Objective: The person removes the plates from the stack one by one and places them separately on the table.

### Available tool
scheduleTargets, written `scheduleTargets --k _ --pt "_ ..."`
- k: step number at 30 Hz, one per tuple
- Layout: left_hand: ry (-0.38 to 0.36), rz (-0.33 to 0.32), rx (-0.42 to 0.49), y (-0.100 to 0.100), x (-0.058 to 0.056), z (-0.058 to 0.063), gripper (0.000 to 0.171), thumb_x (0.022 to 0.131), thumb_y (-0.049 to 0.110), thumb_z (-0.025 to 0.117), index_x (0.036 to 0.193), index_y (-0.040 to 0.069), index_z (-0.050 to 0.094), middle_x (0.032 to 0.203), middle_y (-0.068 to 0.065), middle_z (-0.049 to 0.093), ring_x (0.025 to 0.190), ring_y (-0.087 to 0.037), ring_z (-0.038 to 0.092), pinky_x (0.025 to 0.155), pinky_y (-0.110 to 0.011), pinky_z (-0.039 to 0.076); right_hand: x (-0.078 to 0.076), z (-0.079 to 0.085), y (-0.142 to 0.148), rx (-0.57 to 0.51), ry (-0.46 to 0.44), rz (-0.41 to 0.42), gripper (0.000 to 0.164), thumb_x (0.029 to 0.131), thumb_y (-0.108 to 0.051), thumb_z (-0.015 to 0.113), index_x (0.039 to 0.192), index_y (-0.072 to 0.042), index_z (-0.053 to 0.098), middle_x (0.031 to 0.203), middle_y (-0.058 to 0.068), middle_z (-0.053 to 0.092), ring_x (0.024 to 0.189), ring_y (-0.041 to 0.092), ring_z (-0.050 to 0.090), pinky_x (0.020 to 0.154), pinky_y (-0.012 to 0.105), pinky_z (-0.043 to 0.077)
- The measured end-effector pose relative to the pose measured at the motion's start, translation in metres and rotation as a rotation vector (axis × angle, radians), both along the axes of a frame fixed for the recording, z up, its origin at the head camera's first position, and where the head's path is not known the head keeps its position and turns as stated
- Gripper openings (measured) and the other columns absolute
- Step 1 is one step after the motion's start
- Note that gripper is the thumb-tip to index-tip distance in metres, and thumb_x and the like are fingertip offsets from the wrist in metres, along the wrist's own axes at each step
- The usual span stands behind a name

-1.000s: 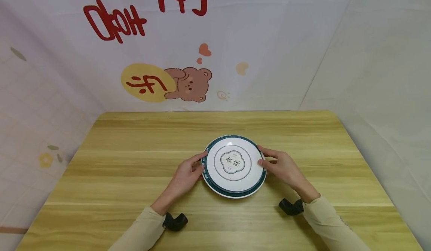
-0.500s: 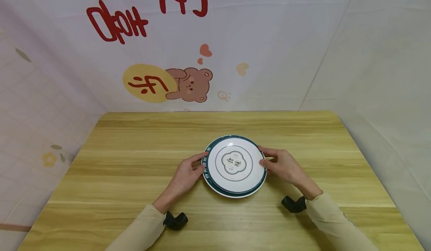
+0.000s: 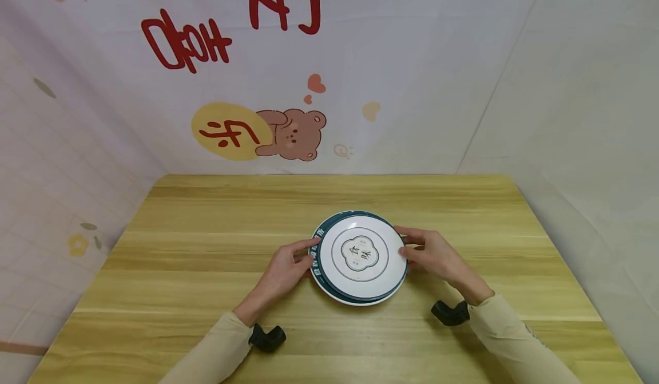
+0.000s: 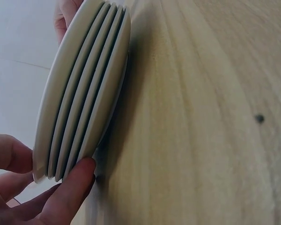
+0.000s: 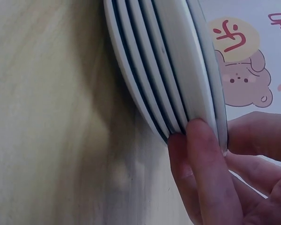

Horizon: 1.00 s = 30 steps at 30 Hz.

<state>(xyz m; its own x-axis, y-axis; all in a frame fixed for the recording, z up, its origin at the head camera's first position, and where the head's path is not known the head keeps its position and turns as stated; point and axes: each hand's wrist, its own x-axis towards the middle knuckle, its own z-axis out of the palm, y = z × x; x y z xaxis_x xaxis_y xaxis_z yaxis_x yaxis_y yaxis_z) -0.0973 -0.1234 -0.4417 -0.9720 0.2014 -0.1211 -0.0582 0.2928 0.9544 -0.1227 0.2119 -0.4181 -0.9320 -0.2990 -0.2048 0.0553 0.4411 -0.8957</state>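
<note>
Head view: left hand [image 3: 285,266] and right hand [image 3: 435,257] pinch the plate stack [image 3: 360,258] from opposite sides; wrist views expose its layered edges [image 4: 79,98].

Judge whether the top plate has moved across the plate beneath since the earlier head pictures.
Yes: the top plate has slid slightly right, judged in the head view against the plate beneath, whose lettered left rim shows wider now.
</note>
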Motion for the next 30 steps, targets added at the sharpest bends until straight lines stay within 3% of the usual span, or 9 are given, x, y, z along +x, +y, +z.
scheduleTargets --k 14,20,30 --pt "-0.030 -0.003 0.019 0.000 -0.002 -0.002 0.045 0.098 -0.002 0.056 0.141 0.006 0.063 0.140 -0.020 0.061 0.103 -0.023 0.070 0.077 -0.030 0.063 0.000 -0.002 0.005 -0.046 -0.031 -0.040 0.054 0.098 -0.006 0.068 0.149 -0.001 0.053 0.116 0.023 0.060 0.090 0.027 0.067 0.075 0.037 0.064" --pt "-0.042 -0.037 0.067 -0.001 0.001 -0.005 0.045 0.100 -0.001 0.054 0.144 0.004 0.060 0.140 -0.021 0.061 0.106 -0.023 0.070 0.082 -0.033 0.063 0.001 -0.007 0.009 -0.060 -0.027 -0.054 0.053 0.096 -0.006 0.070 0.147 0.001 0.054 0.111 0.023 0.061 0.084 0.026 0.068 0.075 0.039 0.064" --pt "-0.049 -0.028 0.086 -0.003 0.001 -0.006 0.044 0.102 0.001 0.054 0.146 0.006 0.059 0.149 -0.020 0.054 0.110 -0.025 0.069 0.085 -0.034 0.062 0.002 -0.006 0.010 -0.091 -0.004 -0.071 0.053 0.096 -0.007 0.071 0.145 0.002 0.055 0.114 0.024 0.063 0.089 0.025 0.069 0.079 0.033 0.063"
